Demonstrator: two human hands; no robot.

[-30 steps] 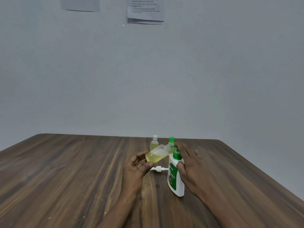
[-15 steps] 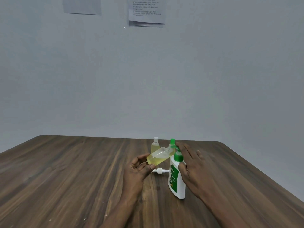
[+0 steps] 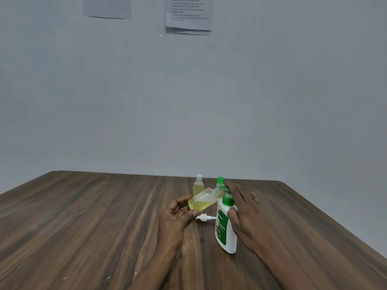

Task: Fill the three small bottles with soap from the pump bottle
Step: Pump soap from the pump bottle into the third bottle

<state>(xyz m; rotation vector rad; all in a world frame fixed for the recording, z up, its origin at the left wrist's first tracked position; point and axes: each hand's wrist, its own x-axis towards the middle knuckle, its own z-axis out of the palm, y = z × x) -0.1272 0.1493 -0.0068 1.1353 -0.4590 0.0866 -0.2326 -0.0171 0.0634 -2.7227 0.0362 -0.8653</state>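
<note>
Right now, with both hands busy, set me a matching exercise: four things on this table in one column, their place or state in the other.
Things:
1. pump bottle
2. uncapped small bottle
3. white-capped small bottle
4. loose white pump top

Places or states:
A. lies flat on the table
B. stands upright at the back
C. held tilted in the left hand
D. stands upright under the right hand

Pairs: 1-D, 2-C, 3-B, 4-A
</note>
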